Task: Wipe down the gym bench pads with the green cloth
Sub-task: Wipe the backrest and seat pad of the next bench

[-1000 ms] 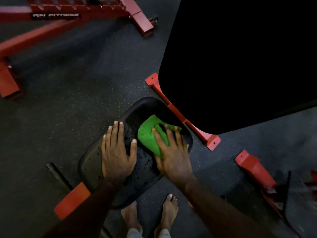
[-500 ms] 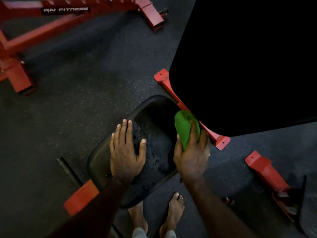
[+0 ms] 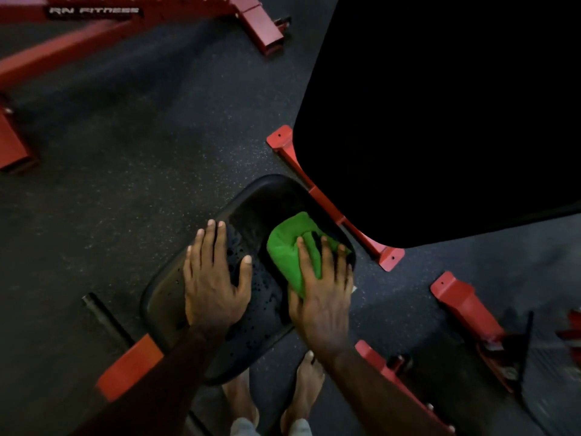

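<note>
My left hand (image 3: 213, 278) is flat on the seat pad (image 3: 251, 209), fingers straight and close together, thumb stuck out to the right, palm pressing down on the pad's left half. My right hand (image 3: 323, 294) is on the cloth (image 3: 286, 247), fingers spread and laid flat over it, pushing it onto the right side of the pad. Not really gripping it, more pinning it down with straight fingers. The cloth is bunched up green, with most of it poking out to the far left of my fingers, close to the pad's right edge.

The pad is black with rounded corners and sits at an angle, with its far end pointing up to the right. There are lots of little droplets on it between my two hands and down toward the near end.

Just right of the pad runs a red frame bar (image 3: 333, 212) with bolted feet at its ends. Beyond that is the big back pad (image 3: 440, 121), pure black, filling the far right. Another red bench (image 3: 94, 36) sits at the far left, with a label I read as RN FITNESS, a bit blurry. More red frame parts (image 3: 465, 306) are on the right. My bare feet (image 3: 308, 388) are on the dark speckled floor (image 3: 125, 152), near the pad's near end.
</note>
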`<state>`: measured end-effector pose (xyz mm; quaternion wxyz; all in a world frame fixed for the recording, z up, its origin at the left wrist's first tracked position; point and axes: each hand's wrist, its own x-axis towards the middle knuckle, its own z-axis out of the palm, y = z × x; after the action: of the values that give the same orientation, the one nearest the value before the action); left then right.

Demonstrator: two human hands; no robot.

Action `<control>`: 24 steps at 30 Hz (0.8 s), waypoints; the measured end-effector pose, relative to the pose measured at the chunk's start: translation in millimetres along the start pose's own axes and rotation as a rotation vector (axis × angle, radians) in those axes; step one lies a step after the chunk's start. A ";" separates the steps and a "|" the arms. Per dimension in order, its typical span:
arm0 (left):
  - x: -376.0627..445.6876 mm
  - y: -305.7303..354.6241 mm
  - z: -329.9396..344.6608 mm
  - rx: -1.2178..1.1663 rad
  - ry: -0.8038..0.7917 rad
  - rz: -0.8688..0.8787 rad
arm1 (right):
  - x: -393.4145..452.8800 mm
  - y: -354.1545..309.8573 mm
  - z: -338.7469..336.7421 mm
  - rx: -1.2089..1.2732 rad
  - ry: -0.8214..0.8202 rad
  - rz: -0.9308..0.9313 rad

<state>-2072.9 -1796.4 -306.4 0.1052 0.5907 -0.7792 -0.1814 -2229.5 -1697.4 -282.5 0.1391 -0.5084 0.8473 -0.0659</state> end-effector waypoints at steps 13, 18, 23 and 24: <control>0.3 -2.5 1.4 -0.029 0.005 0.010 | -19.8 22.6 -1.8 -0.007 -0.016 0.001; 1.2 -6.6 -1.7 -0.115 0.016 0.033 | -33.4 -35.9 8.9 -0.005 -0.050 -0.018; -14.6 -29.3 -28.4 -0.214 0.097 -0.078 | 4.6 -6.4 -5.4 -0.125 -0.029 -0.037; -22.7 -37.6 -33.1 -0.219 0.125 -0.155 | 10.7 -12.1 -5.0 -0.098 0.009 0.070</control>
<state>-2020.9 -1788.8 -290.4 0.2030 0.6441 -0.6988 -0.2360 -2225.6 -1712.7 -276.4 0.1124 -0.4844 0.8674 -0.0215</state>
